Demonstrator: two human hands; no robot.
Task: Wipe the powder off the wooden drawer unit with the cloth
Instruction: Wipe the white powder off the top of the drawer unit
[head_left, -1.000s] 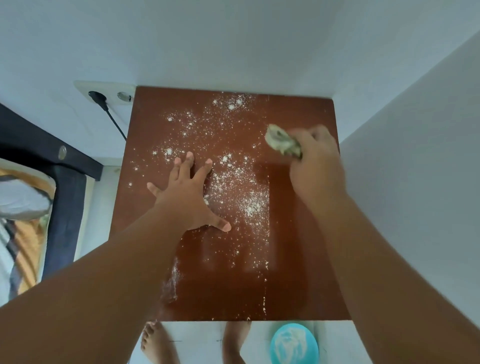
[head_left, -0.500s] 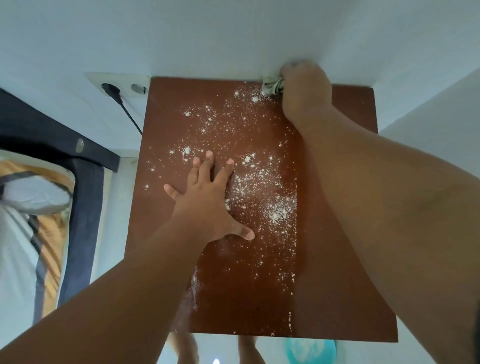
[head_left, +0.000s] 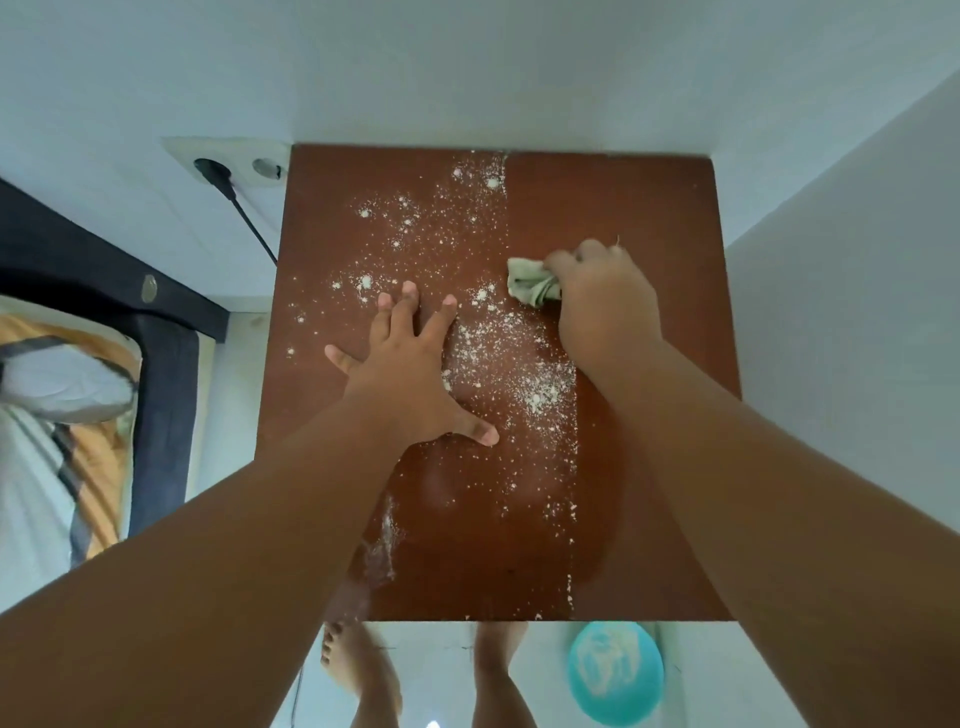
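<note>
Back from the far edge, the right hand (head_left: 605, 306) grips the bunched cloth (head_left: 531, 287) mid-top on the drawer unit (head_left: 649, 208); the left hand (head_left: 410, 369) lies spread flat amid powder (head_left: 514, 358). Near right, a teal bowl (head_left: 615, 673) holds seemingly white residue, partly hidden.

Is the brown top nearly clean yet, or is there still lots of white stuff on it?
Not nearly. The right strip of the wooden top looks clean. The right hand holds the bunched cloth at the edge of the powder. The left hand lies flat on the top, in the mess. The middle and left are speckled, with a smear near the front edge.
</note>
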